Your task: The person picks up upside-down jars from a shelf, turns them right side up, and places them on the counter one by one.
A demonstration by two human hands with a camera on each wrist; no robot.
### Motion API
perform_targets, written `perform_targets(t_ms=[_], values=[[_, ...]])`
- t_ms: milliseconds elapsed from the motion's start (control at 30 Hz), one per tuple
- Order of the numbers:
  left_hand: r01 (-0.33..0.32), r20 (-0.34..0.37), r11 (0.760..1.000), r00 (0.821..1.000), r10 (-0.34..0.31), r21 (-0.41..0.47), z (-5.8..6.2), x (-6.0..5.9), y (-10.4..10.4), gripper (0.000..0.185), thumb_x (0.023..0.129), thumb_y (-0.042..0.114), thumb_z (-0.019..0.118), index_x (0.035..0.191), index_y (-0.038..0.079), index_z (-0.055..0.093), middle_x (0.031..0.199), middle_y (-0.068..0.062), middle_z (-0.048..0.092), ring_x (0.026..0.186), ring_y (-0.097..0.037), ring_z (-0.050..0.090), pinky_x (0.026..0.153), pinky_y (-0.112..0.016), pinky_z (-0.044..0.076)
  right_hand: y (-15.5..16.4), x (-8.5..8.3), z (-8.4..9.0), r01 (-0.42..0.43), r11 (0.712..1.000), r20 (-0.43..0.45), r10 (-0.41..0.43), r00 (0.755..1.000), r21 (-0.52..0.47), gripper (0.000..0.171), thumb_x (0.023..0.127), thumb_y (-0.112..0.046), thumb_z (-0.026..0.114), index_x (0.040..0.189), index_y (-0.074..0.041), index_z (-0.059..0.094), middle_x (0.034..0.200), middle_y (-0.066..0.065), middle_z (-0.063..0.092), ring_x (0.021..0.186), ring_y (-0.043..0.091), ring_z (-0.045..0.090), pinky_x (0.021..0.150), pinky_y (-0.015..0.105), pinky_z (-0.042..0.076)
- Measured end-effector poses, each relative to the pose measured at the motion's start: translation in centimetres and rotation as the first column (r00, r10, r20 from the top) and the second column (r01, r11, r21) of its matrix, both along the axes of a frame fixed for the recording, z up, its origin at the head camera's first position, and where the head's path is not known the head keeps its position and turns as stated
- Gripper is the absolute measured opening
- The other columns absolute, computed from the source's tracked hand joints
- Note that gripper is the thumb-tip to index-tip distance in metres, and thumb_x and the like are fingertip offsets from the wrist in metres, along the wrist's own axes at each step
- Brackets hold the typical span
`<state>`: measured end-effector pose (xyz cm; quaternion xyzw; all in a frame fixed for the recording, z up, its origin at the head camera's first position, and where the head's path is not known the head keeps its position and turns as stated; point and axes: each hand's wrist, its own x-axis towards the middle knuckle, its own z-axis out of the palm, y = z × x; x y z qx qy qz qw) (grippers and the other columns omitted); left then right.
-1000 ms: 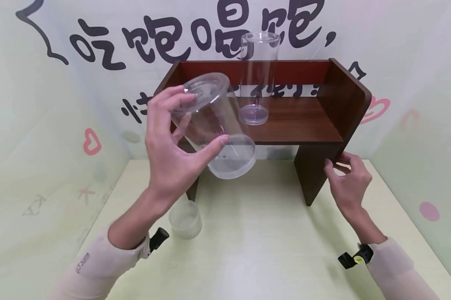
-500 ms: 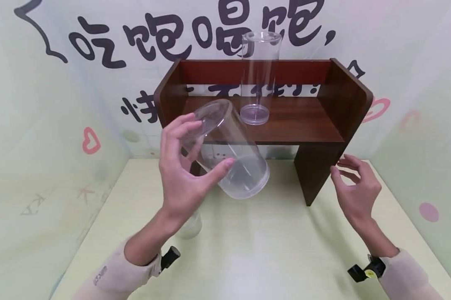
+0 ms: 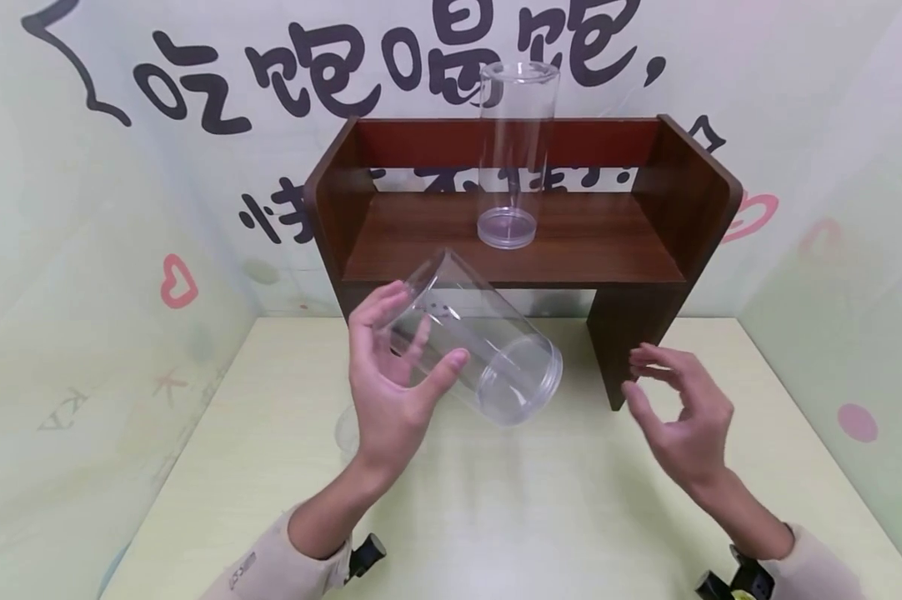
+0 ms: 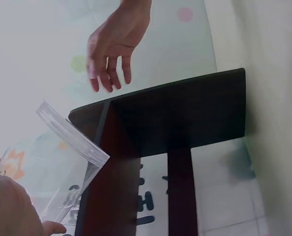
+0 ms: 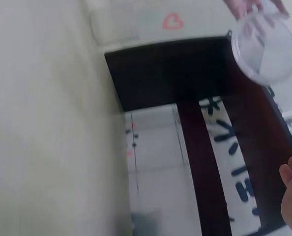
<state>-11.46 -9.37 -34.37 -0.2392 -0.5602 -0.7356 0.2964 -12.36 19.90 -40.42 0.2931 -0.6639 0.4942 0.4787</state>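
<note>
My left hand (image 3: 391, 383) grips a clear plastic jar (image 3: 488, 350) in the air in front of the brown wooden desk shelf (image 3: 593, 242). Tilted, the jar points its ridged rim end down to the right, towards the other hand. Thumb and fingers lie on opposite sides of the far end. To the right, my right hand (image 3: 684, 412) holds nothing; its fingers are loosely bent, in front of the shelf's right side panel. In the left wrist view, the same right hand (image 4: 117, 46) hangs with fingers down, apart from the jar's ridged rim (image 4: 72, 133).
A taller clear jar (image 3: 518, 150) stands upright on the shelf board. Behind my left hand a clear container (image 3: 346, 429), mostly hidden, stands on the pale table (image 3: 511, 517). A printed cloth wall (image 3: 83, 250) encloses the table at the back and sides.
My left hand has lowered the jar and carried it right, tilting it further over. The right hand has left the shelf's side panel and come nearer, towards the jar.
</note>
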Motion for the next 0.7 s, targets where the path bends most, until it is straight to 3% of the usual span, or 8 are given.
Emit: perform_targets(t_ms=[100,200,300,467,600,700], values=[[0.016,0.026,0.999,1.0,-0.017,0.042,-0.9,-0.1,0.6,0.072,0.081,0.004,0.087,0.14,-0.001,0.047,0.153,-0.018,0.041,0.146,-0.035,0.043,0.117,-0.053,0.046,-0.8,0.2,-0.7,-0.188,0.982,0.037,0.187,0.982,0.03,0.049,0.092,-0.007,0.079,0.12,0.028,0.058,0.116,0.029,0.07,0.114,0.018,0.071,0.1,0.024,0.058],[0.017,0.051,0.997,0.998,-0.021,0.074,-1.6,-0.1,1.3,0.072,0.081,0.005,0.086,0.141,-0.001,0.046,0.153,-0.017,0.042,0.146,-0.034,0.044,0.116,-0.051,0.048,-1.7,0.3,-1.3,-0.36,0.933,0.074,0.359,0.93,-0.001,0.061,0.091,-0.005,0.08,0.13,0.03,0.049,0.132,0.025,0.066,0.124,0.025,0.067,0.106,0.03,0.055],[0.006,0.079,0.994,0.997,-0.015,0.109,-2.0,-0.2,1.9,0.071,0.082,0.006,0.085,0.141,0.0,0.046,0.153,-0.017,0.043,0.145,-0.034,0.045,0.114,-0.049,0.051,-2.4,0.0,-1.6,-0.461,0.886,0.097,0.463,0.881,-0.042,0.075,0.089,-0.008,0.083,0.139,0.029,0.041,0.143,0.025,0.06,0.133,0.03,0.061,0.111,0.033,0.053],[0.026,0.126,0.983,0.991,-0.05,0.183,-2.3,-0.2,3.0,0.07,0.085,0.002,0.08,0.144,-0.001,0.043,0.15,-0.02,0.048,0.14,-0.035,0.05,0.111,-0.042,0.054,-3.6,-0.3,-2.0,-0.526,0.844,0.108,0.536,0.837,-0.106,0.093,0.086,-0.016,0.089,0.146,0.027,0.033,0.152,0.026,0.051,0.141,0.033,0.052,0.113,0.034,0.051],[0.039,0.177,0.97,0.981,-0.083,0.239,-2.3,-0.2,4.0,0.064,0.087,-0.001,0.075,0.142,0.001,0.044,0.14,-0.018,0.055,0.122,-0.029,0.059,0.098,-0.033,0.06,-4.4,-0.4,-2.1,-0.542,0.825,0.094,0.56,0.823,-0.162,0.102,0.082,-0.017,0.093,0.149,0.026,0.029,0.154,0.024,0.047,0.143,0.032,0.05,0.115,0.035,0.05],[0.043,0.195,0.957,0.975,-0.102,0.286,-2.3,-0.3,4.9,0.059,0.088,-0.002,0.073,0.139,0.003,0.045,0.137,-0.015,0.056,0.12,-0.026,0.06,0.095,-0.03,0.06,-4.8,-0.4,-2.0,-0.544,0.814,0.088,0.568,0.818,-0.203,0.109,0.078,-0.016,0.096,0.151,0.025,0.027,0.155,0.024,0.044,0.144,0.033,0.048,0.117,0.036,0.048]])
